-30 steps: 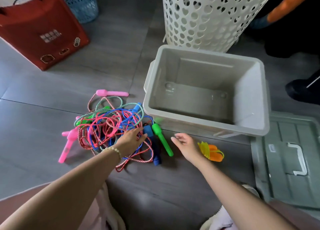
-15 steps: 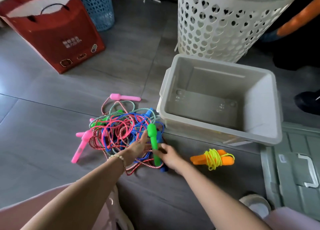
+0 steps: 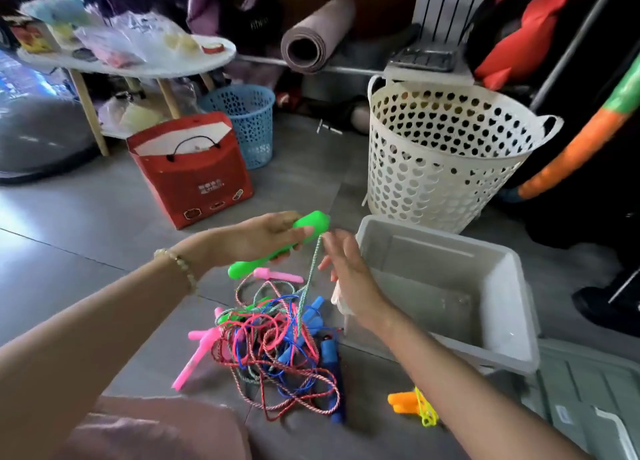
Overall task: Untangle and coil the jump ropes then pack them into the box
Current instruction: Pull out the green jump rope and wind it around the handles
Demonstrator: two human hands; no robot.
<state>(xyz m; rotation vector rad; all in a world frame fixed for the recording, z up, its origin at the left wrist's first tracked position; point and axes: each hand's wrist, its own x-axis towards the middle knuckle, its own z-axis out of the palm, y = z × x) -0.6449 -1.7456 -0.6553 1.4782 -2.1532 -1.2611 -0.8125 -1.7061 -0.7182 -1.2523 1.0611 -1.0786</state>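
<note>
The left hand (image 3: pixel 263 237) is gripping the bright green plastic rope handle (image 3: pixel 308 223) w/ fingers curled round its middle, holding it up off the floor. The right hand (image 3: pixel 349 272) is hovering just beside the green-and-white twisted cord (image 3: pixel 309 269) w/ fingers spread & loose, apparently holding nothing; can't tell if a fingertip is touching the cord. That cord is running from the handle tip down into the tangled heap of red, blue & green jump ropes (image 3: pixel 277 341), which is lying on the grey tiled floor (image 3: pixel 104 251) just beside the box. Risks, imo: yanking upward is prob. going to be cinching knots tighter, b/c the loops are crossing each other many times. The whole heap could also be coming along, w/ the pink plastic handles (image 3: pixel 195 355) & dark blue handles (image 3: pixel 329 355) snagging in loops. The grey rectangular plastic box (image 3: pixel 433 233) is sitting open w/ nothing visible inside, its grey-green lid (image 3: pixel 588 400) lying flat beside it. One rope w/ orange handles & yellow cord (image 3: pixel 412 402) is lying bundled on the floor near the box, not yet packed. The white plastic laundry basket w/ heart-shaped holes (image 3: pixel 443 168) is standing behind the box, bottom hidden. The red paper bag (image 3: pixel 190 182) is showing a white sheet at its top.
</note>
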